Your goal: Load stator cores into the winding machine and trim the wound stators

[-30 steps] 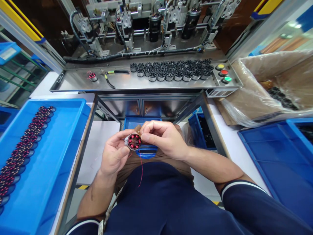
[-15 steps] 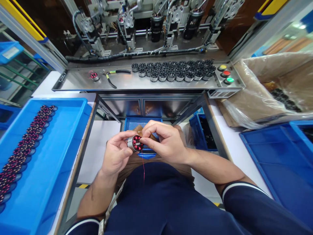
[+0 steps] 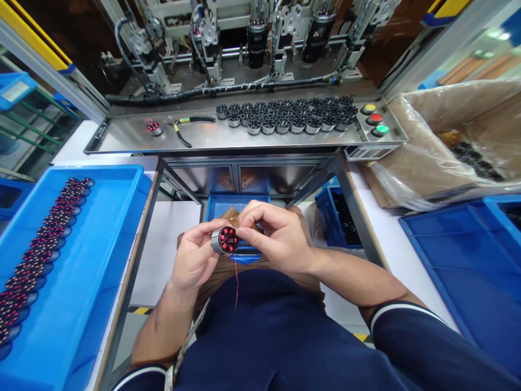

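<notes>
Between the fingers and thumb of my left hand [image 3: 194, 254] is a motor stator [image 3: 220, 241], a grey metal ring with red wire windings inside. Its open face is turned to the right, toward my right hand [image 3: 280, 236]. The thumb and forefinger of that hand are pinched together at the stator's right edge; whatever is between them is too small to make out. A loose red wire [image 3: 236, 282] hangs from the stator in front of my dark shirt.
Ahead, a metal tray [image 3: 195, 138] carries one wound stator [image 3: 153, 128], cutting pliers [image 3: 183, 127], rows of unwound stators [image 3: 283, 126] and coloured buttons [image 3: 376, 118]. Wound stators [image 3: 49, 228] line a blue bin [image 3: 101, 244] at left. At right are a plastic-lined carton [image 3: 427, 174] and a blue crate [image 3: 456, 260].
My right fingertips have drawn back slightly from the stator's face to its edge, so more of the red windings show. The left hand keeps its hold, and the view has shifted a little.
</notes>
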Demonstrator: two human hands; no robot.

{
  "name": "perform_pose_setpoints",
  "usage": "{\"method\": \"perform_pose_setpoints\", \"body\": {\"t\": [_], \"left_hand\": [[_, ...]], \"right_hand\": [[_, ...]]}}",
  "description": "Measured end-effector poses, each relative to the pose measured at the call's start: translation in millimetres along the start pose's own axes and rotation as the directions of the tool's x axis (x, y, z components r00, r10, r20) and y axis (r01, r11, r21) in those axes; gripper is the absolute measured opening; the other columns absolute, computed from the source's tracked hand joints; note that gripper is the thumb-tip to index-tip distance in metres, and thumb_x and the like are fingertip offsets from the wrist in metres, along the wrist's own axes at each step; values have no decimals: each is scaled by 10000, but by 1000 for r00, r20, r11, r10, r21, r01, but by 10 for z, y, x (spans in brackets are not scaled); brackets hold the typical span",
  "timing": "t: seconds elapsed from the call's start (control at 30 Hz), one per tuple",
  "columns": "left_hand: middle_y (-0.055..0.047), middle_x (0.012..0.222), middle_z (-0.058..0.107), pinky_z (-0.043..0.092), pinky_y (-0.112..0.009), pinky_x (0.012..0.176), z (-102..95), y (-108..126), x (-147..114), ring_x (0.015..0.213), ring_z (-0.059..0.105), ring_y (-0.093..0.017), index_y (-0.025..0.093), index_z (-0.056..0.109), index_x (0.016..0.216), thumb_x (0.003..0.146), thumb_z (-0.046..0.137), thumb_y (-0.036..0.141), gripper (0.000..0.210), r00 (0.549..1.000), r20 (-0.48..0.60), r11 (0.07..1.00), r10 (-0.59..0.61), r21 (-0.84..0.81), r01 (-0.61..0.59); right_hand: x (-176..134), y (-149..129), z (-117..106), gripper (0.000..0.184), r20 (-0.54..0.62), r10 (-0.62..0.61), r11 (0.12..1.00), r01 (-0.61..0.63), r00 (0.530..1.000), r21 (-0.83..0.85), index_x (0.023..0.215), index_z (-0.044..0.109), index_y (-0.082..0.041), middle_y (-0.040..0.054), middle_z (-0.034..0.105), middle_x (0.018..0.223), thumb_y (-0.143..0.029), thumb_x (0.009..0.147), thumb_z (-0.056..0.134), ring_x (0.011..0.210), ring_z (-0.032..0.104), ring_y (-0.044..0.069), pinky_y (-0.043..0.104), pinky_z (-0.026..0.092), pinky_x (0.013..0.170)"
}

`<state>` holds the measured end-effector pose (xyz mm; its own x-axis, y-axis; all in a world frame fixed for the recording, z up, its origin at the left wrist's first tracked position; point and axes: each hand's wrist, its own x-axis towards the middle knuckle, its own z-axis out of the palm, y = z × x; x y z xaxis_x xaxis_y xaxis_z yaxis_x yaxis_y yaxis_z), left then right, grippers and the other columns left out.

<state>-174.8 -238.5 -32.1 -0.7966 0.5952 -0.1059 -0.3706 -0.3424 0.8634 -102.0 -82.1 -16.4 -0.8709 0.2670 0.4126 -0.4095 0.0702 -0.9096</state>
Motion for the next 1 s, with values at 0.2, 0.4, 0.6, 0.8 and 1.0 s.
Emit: {"method": "perform_pose_setpoints", "body": {"t": [0.2,0.4,0.6,0.8,1.0], "left_hand": [[-20,741,741,563,-158,563,41,15,8,673,694,-112,246,798,735,506,968,257,285,999,-37,1000,8,7,-8],[-29,752,749,584,-191,567,32,11,11,685,705,-136,252,800,751,509,967,293,297,999,-42,1000,-2,28,3],[-34,782,771,579,-179,528,20,-19,9,614,698,-121,246,808,811,609,924,267,234,1000,0,1000,10,8,-10],[-31,742,763,591,-200,544,45,-38,25,647,712,-140,242,806,765,579,938,280,231,998,-61,1000,19,-1,-20],[-16,707,752,562,-177,567,81,-33,10,637,691,-115,259,802,708,532,955,254,233,996,-90,1000,23,-11,-24]], "right_hand": [[-12,22,6,257,-10,-12,1000,12,1000,-18,736,604,-183,18,628,732,-362,887,707,682,570,127,289,469,644],[-14,55,16,253,-33,-46,998,45,998,-38,729,601,-184,18,629,725,-350,888,705,675,578,128,288,474,641],[-16,65,10,253,-41,-43,998,42,998,-35,728,593,-186,9,614,712,-346,889,704,677,569,124,286,473,651],[-16,53,17,194,-40,-61,998,61,997,13,741,595,-180,2,611,732,-249,880,711,685,561,112,276,462,660],[-45,44,42,188,-21,-50,998,51,999,37,740,599,-173,10,611,741,-239,879,708,681,560,112,268,456,633]]}}
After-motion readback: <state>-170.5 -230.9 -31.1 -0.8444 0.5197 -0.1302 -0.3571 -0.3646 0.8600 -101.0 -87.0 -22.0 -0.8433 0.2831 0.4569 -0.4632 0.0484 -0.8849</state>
